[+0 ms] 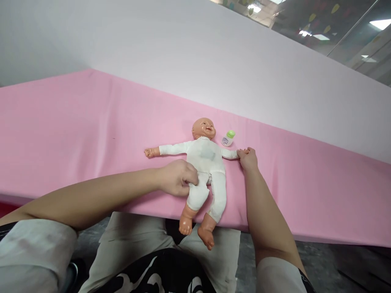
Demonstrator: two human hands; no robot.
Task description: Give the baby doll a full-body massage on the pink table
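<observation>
A baby doll with a white cloth body and bare plastic head, hands and feet lies face up, arms spread to both sides. Its feet hang over the near edge. My left hand is closed at the doll's hip, fingers curled against the white cloth of the upper leg. On the other side, my right hand is closed around the doll's small hand, which is mostly hidden by my fingers. Between the doll's head and my right hand, a small white bottle with a green cap lies tilted.
The doll and bottle are on a long surface with a pink cover. A pale wall runs along its far side, with glass panels above. My legs are close against the near edge.
</observation>
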